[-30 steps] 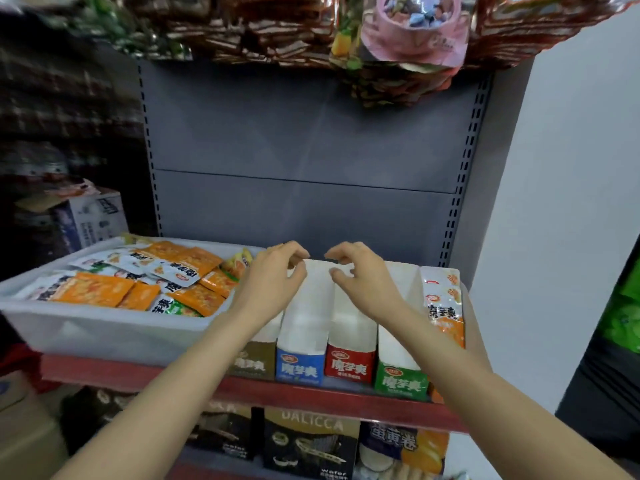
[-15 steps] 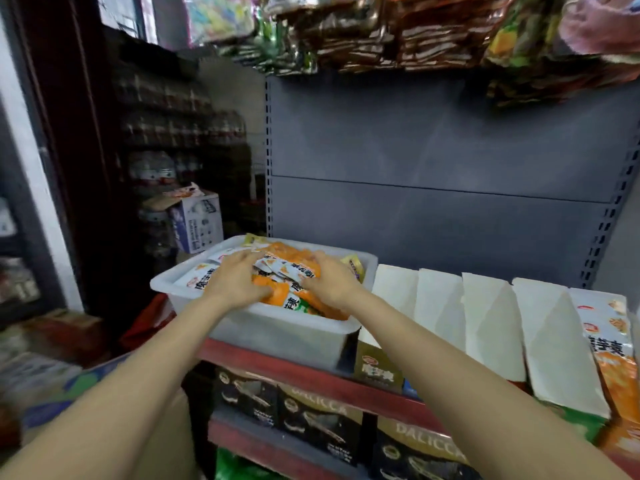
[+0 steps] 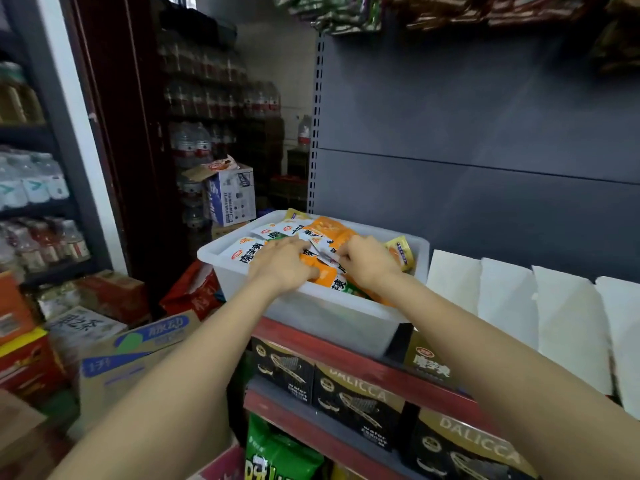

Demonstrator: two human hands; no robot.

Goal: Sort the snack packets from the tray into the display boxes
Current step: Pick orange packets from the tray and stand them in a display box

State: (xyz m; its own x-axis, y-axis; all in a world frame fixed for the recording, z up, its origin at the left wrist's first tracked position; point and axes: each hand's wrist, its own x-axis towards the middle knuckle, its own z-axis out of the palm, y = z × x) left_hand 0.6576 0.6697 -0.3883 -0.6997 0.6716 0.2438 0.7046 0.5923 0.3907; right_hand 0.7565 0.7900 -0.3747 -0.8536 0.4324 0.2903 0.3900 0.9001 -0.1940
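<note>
Brimming white tray [image 3: 304, 306] of snack packets [image 3: 320, 233], both hands' fingers [image 3: 301, 245] among them, grip unclear.

A grey shelf back panel [image 3: 485, 133] faces dim bottled-water racks [image 3: 31, 181] at left.

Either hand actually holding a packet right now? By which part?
Cannot tell. Both the left hand and right hand rest on the snack packets in the tray; fingers hidden.
</note>
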